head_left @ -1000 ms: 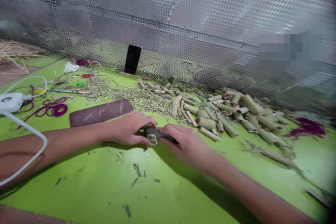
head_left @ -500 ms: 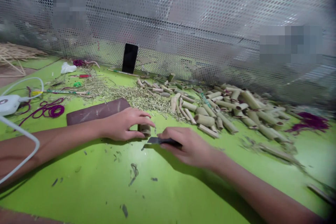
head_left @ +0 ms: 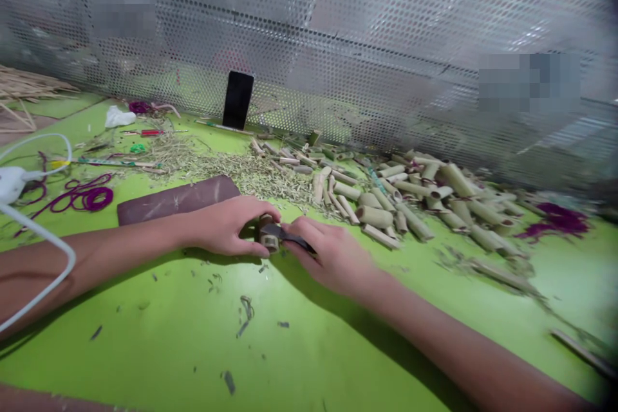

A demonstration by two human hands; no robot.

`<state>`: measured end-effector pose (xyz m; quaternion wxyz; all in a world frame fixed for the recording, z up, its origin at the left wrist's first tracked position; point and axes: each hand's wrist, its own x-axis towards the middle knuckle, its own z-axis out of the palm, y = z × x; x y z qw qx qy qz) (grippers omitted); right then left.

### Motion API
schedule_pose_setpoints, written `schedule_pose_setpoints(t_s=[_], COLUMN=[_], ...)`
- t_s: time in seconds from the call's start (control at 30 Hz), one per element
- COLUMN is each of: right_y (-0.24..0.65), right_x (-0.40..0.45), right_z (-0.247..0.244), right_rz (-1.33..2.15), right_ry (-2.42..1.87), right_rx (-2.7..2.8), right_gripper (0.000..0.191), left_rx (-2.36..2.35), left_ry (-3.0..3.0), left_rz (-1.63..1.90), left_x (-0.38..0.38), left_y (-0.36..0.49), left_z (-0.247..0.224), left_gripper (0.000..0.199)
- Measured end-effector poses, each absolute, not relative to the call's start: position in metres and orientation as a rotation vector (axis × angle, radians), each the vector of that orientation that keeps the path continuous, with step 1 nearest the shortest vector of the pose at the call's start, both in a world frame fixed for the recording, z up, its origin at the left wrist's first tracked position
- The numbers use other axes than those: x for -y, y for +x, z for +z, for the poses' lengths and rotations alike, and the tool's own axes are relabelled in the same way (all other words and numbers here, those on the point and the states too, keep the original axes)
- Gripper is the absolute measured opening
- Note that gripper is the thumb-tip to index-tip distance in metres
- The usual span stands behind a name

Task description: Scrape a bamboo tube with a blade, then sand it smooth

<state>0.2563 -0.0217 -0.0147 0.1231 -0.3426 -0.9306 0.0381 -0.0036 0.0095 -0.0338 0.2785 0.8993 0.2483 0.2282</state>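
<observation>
- Left hand (head_left: 224, 226): fingers curled around bamboo tube (head_left: 269, 243), just right of brown pad (head_left: 176, 199).
- Right hand (head_left: 333, 257): fingers pinch knife (head_left: 287, 236), blade against tube.
- Step appears to be paring; next move calls for a steady left hold.

Short bamboo tube (head_left: 268, 239): partly hidden by the fingers of the left hand (head_left: 224, 228). Dark blade (head_left: 284, 235): grip end hidden inside the right hand (head_left: 333, 257). Perforated metal screen (head_left: 309, 32): two patches pixelated, unreadable. Straw bundle (head_left: 29, 96) and white cable (head_left: 48, 238): cut off by left edge.
</observation>
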Motion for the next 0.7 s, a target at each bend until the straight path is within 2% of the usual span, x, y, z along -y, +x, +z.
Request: schedule_pose_setpoints(t_s=[0.27, 0.47, 0.7], right_y=[0.258, 0.259, 0.269], right_x=[0.02, 0.019, 0.02], right_z=[-0.017, -0.015, -0.008], right_rz=[0.128, 0.226, 0.545], right_ry=[-1.005, -1.06, -1.019], right_rx=[2.714, 2.7, 2.692], right_gripper=[0.018, 0.014, 0.01], left_rx=[-0.593, -0.529, -0.54], left_ry=[2.446, 2.456, 2.561], left_rz=[0.617, 0.638, 0.492], left_x=[-0.011, -0.013, -0.012], left_y=[-0.007, -0.009, -0.012], left_z=[-0.036, -0.038, -0.034], left_gripper=[0.037, 0.038, 0.033])
